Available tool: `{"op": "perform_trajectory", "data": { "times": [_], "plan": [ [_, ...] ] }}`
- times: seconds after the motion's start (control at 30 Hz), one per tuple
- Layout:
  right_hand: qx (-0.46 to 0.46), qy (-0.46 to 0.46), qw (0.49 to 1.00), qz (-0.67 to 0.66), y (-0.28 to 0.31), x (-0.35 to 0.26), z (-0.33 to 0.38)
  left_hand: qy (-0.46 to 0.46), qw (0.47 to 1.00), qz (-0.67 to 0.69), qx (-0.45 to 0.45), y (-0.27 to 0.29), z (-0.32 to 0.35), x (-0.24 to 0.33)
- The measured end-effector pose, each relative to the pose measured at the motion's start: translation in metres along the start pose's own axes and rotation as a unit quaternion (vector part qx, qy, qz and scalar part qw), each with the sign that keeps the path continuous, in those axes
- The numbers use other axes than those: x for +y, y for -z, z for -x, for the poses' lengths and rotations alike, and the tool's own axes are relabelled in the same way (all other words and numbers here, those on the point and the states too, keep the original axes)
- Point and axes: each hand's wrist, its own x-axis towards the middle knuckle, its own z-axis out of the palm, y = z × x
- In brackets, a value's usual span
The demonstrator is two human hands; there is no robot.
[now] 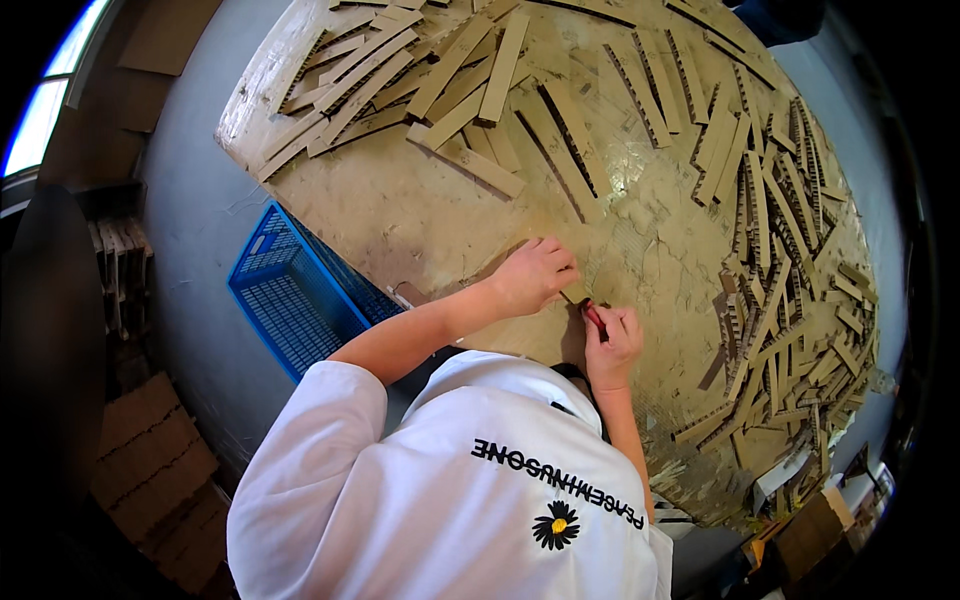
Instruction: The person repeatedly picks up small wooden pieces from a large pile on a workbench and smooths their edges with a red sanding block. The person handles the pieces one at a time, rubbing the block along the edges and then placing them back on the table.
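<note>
Worn tabletop [430, 215] strewn with cardboard strips [760, 230], left hand [533, 275] fingers pinching a small tan cardboard piece [574, 295], right hand [612, 340] fingers clamped on red-handled tool [594, 315]

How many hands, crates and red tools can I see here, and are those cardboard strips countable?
Hands: 2, the left hand and the right hand
Blue plastic crate: 1
Small red-handled tool: 1, in the right hand
Cardboard strips on the table: too many and too overlapped to count
Total counted: 4
</note>
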Motion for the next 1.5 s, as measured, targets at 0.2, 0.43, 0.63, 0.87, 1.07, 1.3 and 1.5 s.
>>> {"op": "perform_trajectory", "data": {
  "times": [0.2, 0.43, 0.63, 0.87, 1.07, 1.3, 1.5],
  "plan": [
    [-0.008, -0.003, 1.000, 0.008, 0.001, -0.001, 0.000, 0.006, 1.000, -0.009, -0.011, 0.000, -0.002, 0.002],
    [-0.001, -0.006, 1.000, 0.010, 0.004, -0.004, 0.000, -0.018, 1.000, -0.007, 0.013, -0.006, -0.005, 0.000],
    [0.061, -0.077, 0.981, -0.166, 0.022, -0.010, -0.008, -0.022, 0.999, -0.017, 0.042, 0.014, 0.001, -0.021],
    [0.230, -0.224, 0.927, -0.195, 0.102, 0.011, 0.019, 0.166, 0.901, -0.221, 0.333, 0.106, -0.026, -0.045],
    [0.259, -0.339, 0.877, -0.223, 0.126, 0.049, 0.060, 0.122, 0.983, -0.084, 0.110, -0.005, -0.219, 0.033],
    [0.271, -0.347, 0.833, -0.334, 0.118, 0.076, 0.086, 0.379, 0.905, -0.167, 0.098, -0.060, -0.356, 0.051],
    [0.244, -0.373, 0.840, -0.310, 0.121, 0.086, 0.075, 0.356, 0.924, -0.119, 0.068, -0.064, -0.280, 0.053]
  ]
}}
